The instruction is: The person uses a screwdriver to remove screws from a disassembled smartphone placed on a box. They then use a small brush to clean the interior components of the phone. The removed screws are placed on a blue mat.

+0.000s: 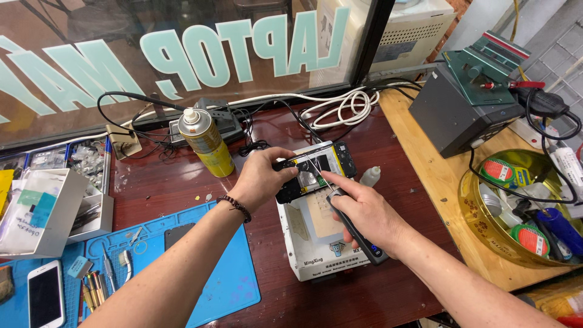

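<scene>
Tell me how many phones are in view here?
2. An opened phone lies on the white heating plate, steadied by the left hand; a white phone lies on the blue mat. Clutter may hide others.
</scene>
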Demonstrator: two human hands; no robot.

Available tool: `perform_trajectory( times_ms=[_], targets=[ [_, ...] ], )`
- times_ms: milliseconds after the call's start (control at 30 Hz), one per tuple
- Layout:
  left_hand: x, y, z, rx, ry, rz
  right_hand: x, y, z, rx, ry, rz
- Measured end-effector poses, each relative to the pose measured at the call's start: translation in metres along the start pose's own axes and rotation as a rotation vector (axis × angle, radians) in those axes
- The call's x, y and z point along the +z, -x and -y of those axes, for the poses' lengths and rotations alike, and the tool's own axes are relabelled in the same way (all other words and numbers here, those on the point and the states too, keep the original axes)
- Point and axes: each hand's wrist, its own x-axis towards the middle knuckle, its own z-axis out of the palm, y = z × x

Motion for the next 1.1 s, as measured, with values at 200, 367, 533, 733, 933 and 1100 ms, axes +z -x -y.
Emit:
perform_trajectory(
  times_ms=[200, 367, 533, 733, 933, 1100],
  targets=[
    [-0.0045, -0.0035, 0.0008, -0.005, -0.003, 0.093, 0.0010, -0.0010, -0.0016, 0.002, 0.004, -0.003],
    [-0.0034, -0.0024, 0.0014, 0.013, 0.109, 0.123, 0.0010, 0.0002, -0.0018, 0.013, -0.011, -0.002],
    [-0.0043, -0.0014, -0.0014, 0.064, 0.078, 0.116, -0.0010, -0.0003, -0.0021, -0.008, -0.012, 0.010],
    [-0.0060, 0.0003, -0.0066, -0.026, 0.142, 0.139, -0.0017, -0.0018, -0.0033, -0.008, -0.005, 0.023],
    [-0.0070, 0.0000, -0.0070, -0.032, 0.122, 0.140, -0.0010, -0.0007, -0.0034, -0.007, -0.041, 0.016],
    [-0.0064, -0.0009, -0.0056, -0.041, 0.142, 0.141, -0.0012, -0.0001, -0.0019, -0.005, -0.058, 0.013]
  ],
)
